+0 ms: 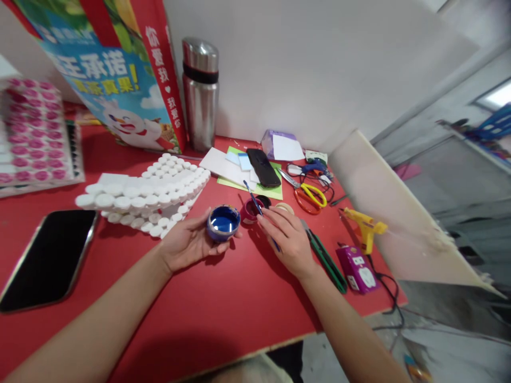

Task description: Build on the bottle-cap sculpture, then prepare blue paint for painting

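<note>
My left hand (pixel 190 243) is closed around a small round cup (pixel 221 234), glossy blue inside with smears on its rim, and holds it over the red table. In my right hand (pixel 288 239) a thin blue paintbrush (pixel 252 194) is pinched, its upper end leaning up and to the left and its other end passing below the fingers. Behind the brush stands a small dark-red pot (pixel 248 214), partly hidden by it. A black round lid (pixel 263 201) and a pale round disc (pixel 285 207) lie beside the right fingers.
White rolled pieces (pixel 136 197) lie left of the cup, near a tablet (pixel 50 258). A steel flask (pixel 202 96) stands behind. To the right are scissors (pixel 309 196), a green cutter (pixel 327 263), a purple box (pixel 356 270) and a corded yellow glue gun (pixel 364 226).
</note>
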`<state>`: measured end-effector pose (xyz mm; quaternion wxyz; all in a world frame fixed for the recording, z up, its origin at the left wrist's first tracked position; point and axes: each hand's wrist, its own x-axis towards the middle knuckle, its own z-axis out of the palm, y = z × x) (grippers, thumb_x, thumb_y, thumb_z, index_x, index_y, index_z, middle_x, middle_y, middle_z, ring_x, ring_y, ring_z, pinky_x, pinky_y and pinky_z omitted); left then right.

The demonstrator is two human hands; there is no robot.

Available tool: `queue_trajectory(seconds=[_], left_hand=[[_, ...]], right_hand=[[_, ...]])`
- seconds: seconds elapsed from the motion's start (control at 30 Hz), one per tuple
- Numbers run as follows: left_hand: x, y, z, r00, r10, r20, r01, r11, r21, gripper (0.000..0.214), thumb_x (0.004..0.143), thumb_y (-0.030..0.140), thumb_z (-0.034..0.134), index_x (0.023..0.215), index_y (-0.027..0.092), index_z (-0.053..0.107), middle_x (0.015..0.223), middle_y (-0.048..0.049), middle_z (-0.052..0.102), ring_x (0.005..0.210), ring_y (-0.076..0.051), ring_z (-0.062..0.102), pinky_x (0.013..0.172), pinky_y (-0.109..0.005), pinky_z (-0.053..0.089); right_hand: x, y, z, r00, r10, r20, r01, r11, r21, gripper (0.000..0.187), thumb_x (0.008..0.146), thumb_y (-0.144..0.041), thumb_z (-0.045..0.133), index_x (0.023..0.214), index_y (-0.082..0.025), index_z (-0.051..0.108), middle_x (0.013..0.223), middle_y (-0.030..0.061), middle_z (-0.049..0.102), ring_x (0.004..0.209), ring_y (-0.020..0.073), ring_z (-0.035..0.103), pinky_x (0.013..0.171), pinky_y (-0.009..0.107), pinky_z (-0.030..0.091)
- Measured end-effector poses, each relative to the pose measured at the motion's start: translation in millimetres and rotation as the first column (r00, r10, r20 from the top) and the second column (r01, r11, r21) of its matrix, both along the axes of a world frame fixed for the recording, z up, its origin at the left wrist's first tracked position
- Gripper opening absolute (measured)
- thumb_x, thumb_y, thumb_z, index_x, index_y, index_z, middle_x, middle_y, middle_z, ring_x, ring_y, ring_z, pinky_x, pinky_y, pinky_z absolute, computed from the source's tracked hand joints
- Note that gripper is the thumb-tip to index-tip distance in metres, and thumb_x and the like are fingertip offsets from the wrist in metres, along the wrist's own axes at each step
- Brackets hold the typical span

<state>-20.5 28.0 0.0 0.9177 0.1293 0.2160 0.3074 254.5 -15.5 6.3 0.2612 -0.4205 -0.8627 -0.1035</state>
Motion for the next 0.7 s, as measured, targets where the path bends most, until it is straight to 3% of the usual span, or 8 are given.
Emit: queue_trajectory(seconds=[0.33,0.5,0.6,0.7], left_hand=[[0,0,1.5,1.000,0.001,-0.008,-0.001,1.000,-0.029,0.044,0.108,0.028,0.038,0.107,0.007,0.076,0.100,-0.0216,0.079,0.079,-0.027,0.077,0.065,-0.035,0.063],[-1,-1,3.4,1.000,-0.002,-0.022,0.001,0.999,-0.046,0.039,0.106,0.021,0.039,0.106,0.008,0.076,0.102,-0.0206,0.079,0.081,-0.026,0.078,0.067,-0.036,0.064],[-2,-2,2.6,1.000,0.002,-0.025,-0.003,0.999,-0.037,0.039,0.106,0.025,0.040,0.109,0.009,0.076,0.106,-0.0220,0.079,0.080,-0.026,0.077,0.067,-0.036,0.064],[-2,-2,1.7,0.999,-0.001,-0.036,0.000,1.000,-0.019,0.039,0.106,0.029,0.043,0.112,0.009,0.075,0.109,-0.0243,0.078,0.074,-0.025,0.076,0.065,-0.036,0.064]], right_hand=[[2,1,-5.0,1.000,-0.003,-0.011,0.003,1.000,-0.021,0.061,0.095,-0.006,0.063,0.151,-0.027,0.053,0.142,0.0154,0.066,0.135,0.0296,0.060,0.113,0.055,0.051],[3,0,-4.6,1.000,-0.010,-0.025,0.008,0.999,-0.048,0.076,0.094,0.001,0.054,0.162,-0.028,0.038,0.146,0.0162,0.062,0.139,0.0299,0.057,0.114,0.056,0.050],[8,-6,-1.7,0.996,-0.063,-0.067,0.057,0.994,-0.091,0.084,0.089,0.006,0.044,0.166,-0.024,0.026,0.150,0.0180,0.057,0.144,0.0298,0.050,0.116,0.057,0.049],[17,-14,6.8,0.975,-0.166,-0.145,0.150,0.982,-0.117,0.082,0.085,0.007,0.041,0.162,-0.020,0.032,0.152,0.0198,0.052,0.146,0.0296,0.047,0.118,0.056,0.047]])
